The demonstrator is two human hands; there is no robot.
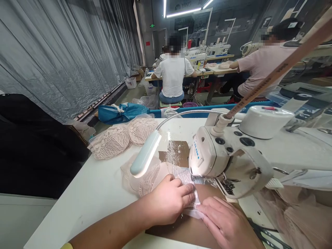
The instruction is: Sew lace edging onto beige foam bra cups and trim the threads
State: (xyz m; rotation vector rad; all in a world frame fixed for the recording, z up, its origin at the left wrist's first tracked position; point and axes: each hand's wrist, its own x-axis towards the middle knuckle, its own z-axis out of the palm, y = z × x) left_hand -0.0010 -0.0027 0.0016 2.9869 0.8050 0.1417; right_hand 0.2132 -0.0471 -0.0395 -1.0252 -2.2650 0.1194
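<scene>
A white JUKI sewing machine (207,150) stands over pale lace fabric (151,178) that spreads to the left across the table. My left hand (169,200) has its fingers curled down on the lace just in front of the needle area, gripping it. Close by on the right, my right hand (223,219) pinches the lace's near edge between thumb and fingers. The needle itself is hidden behind the machine head and my fingers. A brown sheet (178,230) lies beneath both hands.
A lamp (146,152) on a bendy arm hangs over the lace. Lace bra cups (111,141) lie at the table's far left. Scissors (269,238) and beige mesh fabric (298,211) are at right. A white thread cone (266,121) tops the machine. Two people sit at machines ahead.
</scene>
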